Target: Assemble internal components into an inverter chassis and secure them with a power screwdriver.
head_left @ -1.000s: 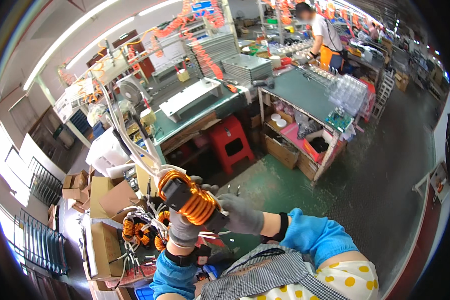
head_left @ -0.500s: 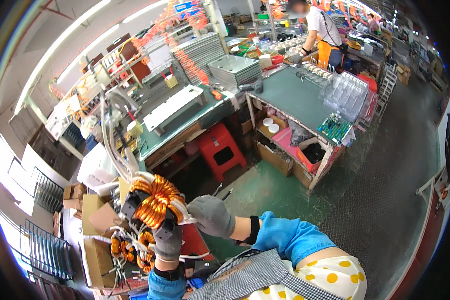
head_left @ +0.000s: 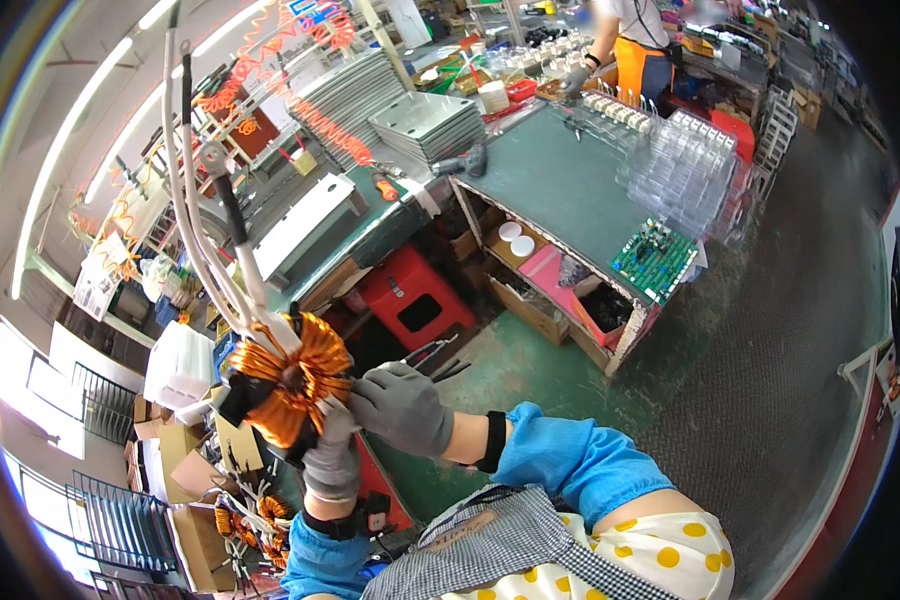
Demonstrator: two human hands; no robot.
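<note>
A large copper-wire coil (head_left: 320, 350) wound round a ring is held up in front of me, with black blocks at its rim. My left hand (head_left: 332, 465), in a grey glove, is closed on its underside. My right hand (head_left: 402, 408), gloved too, is closed at the coil's right edge around its leads; dark lead ends (head_left: 440, 358) stick out beyond the fingers. Long white leads (head_left: 192, 230) with metal lugs rise from the coil's top. Exactly what sits between my right fingers is hidden.
Smaller copper coils (head_left: 270, 508) lie beside cardboard boxes (head_left: 195, 540) at lower left. A red stool (head_left: 415, 305) stands under the bench. A green-topped workbench (head_left: 560, 180) bears circuit boards (head_left: 655, 262), clear plastic trays (head_left: 685, 175) and a power drill (head_left: 462, 162). Behind it works another person (head_left: 642, 50).
The coil has turned and shifted slightly left, and its long white leads now stand up high. Both hands have moved a little left with it, the right one also upward.
</note>
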